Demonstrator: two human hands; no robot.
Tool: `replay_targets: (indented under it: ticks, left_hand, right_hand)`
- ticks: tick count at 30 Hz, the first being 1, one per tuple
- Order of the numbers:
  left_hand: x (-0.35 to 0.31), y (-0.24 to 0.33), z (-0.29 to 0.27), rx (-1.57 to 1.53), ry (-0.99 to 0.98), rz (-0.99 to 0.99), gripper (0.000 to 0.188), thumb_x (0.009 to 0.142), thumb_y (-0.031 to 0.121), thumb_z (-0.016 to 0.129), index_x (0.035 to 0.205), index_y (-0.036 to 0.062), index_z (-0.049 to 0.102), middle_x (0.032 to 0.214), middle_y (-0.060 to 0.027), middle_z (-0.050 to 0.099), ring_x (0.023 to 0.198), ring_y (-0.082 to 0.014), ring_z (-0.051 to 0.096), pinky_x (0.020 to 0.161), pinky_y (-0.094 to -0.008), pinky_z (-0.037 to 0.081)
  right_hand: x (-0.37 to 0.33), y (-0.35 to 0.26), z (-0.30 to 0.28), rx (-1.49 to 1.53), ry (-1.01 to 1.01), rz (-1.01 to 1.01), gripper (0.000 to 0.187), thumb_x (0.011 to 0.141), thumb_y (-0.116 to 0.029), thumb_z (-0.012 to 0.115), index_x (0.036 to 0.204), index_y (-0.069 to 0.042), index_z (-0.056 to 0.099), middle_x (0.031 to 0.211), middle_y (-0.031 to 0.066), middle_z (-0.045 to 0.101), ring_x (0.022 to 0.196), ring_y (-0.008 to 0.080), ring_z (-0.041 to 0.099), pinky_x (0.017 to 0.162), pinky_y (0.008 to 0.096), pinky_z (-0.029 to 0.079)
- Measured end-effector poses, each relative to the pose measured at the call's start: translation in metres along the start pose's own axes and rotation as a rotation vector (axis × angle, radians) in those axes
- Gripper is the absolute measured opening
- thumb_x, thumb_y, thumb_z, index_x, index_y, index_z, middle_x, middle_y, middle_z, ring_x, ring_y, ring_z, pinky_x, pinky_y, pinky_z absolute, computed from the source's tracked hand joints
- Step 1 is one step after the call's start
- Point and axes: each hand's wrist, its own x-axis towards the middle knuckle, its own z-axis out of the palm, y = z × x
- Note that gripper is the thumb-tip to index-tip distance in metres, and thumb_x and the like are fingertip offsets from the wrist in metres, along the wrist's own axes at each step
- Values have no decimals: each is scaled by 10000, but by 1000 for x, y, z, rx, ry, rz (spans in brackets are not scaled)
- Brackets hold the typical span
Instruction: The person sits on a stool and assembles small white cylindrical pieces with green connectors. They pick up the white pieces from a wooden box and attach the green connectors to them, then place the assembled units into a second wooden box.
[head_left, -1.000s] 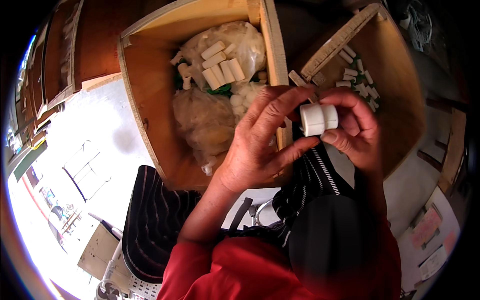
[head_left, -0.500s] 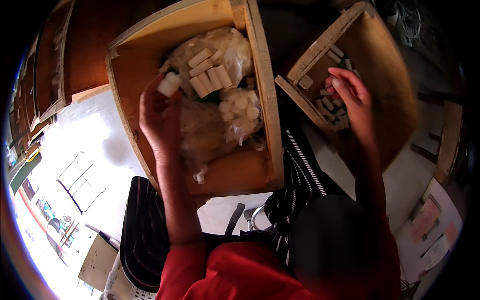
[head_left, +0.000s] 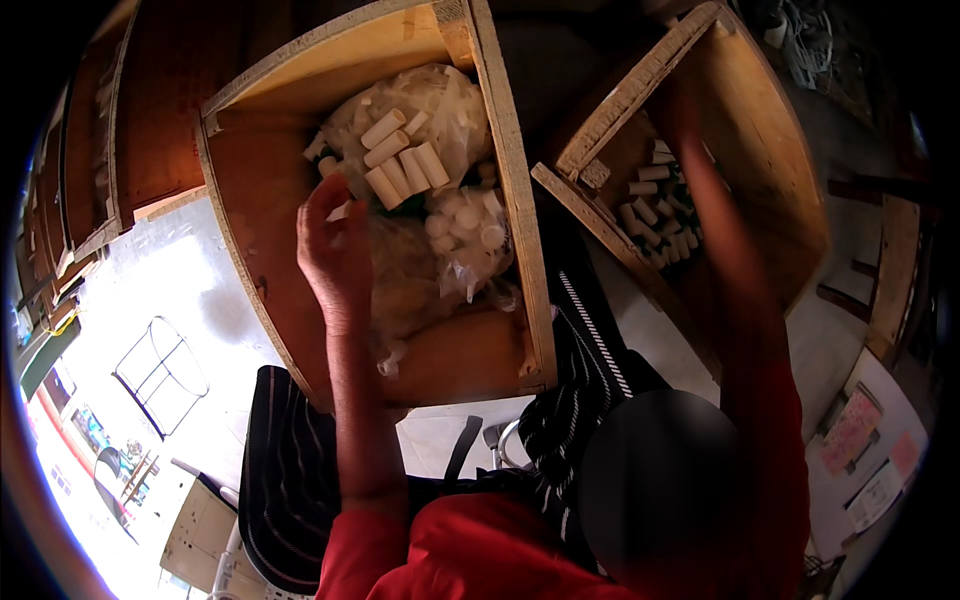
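My left hand [head_left: 338, 255] is over the left part of a wooden box [head_left: 537, 290], its fingers curled round a small white piece [head_left: 341, 211] that shows only in part. Beside it, several short off-white cylinders [head_left: 411, 172] lie on clear plastic bags [head_left: 352, 110]. One bag holds round white caps [head_left: 466, 222]. My right arm reaches across a second wooden box [head_left: 775, 130] at the right, above a pile of short white cylinders [head_left: 647, 212]. The right hand [head_left: 676, 118] is dark and blurred near the box's far side; its fingers cannot be made out.
Both boxes have raised wooden walls, with a dark gap between them. Black striped cloth [head_left: 590, 340] lies below that gap. A wire rack [head_left: 165, 375] is on the pale floor at left. Papers [head_left: 855, 435] lie on a white surface at lower right, below a wooden frame [head_left: 895, 280].
My left hand has moved down and slightly right, its white piece now mostly hidden. My right hand has gone from above the cylinders to farther up in the right box.
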Motion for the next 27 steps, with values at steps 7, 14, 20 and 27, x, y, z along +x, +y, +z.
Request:
replay_targets:
  ticks: [7, 14, 20, 27]
  left_hand:
    - [-13, 39, 17, -75, -159, 20, 243, 858, 1, 605, 1095, 54, 600, 1051, -33, 631, 935, -102, 594, 777, -242, 492]
    - [-22, 57, 27, -125, -250, 11, 265, 840, -13, 602, 1088, 80, 608, 1011, -23, 656, 884, -100, 612, 779, -253, 503]
    - [-22, 75, 24, -168, -264, 54, 258, 818, -45, 600, 1055, 58, 615, 985, -30, 650, 835, -88, 602, 708, -231, 502]
    - [-28, 102, 17, -265, -302, 121, 291, 791, -80, 606, 1057, 37, 613, 971, -43, 649, 804, -82, 593, 691, -222, 486]
  right_hand:
    - [21, 15, 53, -63, 110, -127, 409, 878, -277, 516, 1218, -48, 521, 1157, 223, 561, 1051, 393, 551, 843, 453, 481]
    - [19, 57, 68, -90, -9, -40, 413, 876, -294, 513, 1203, -43, 532, 1176, 220, 551, 1002, 398, 576, 831, 455, 484]
    - [-16, 32, 7, -70, -53, -212, 331, 824, -236, 633, 1092, -41, 621, 1012, 138, 641, 933, 271, 626, 799, 379, 497]
    - [-101, -106, -143, 961, -146, 285, 298, 872, -86, 600, 1160, -15, 571, 1029, 65, 607, 902, 125, 581, 807, 264, 476]
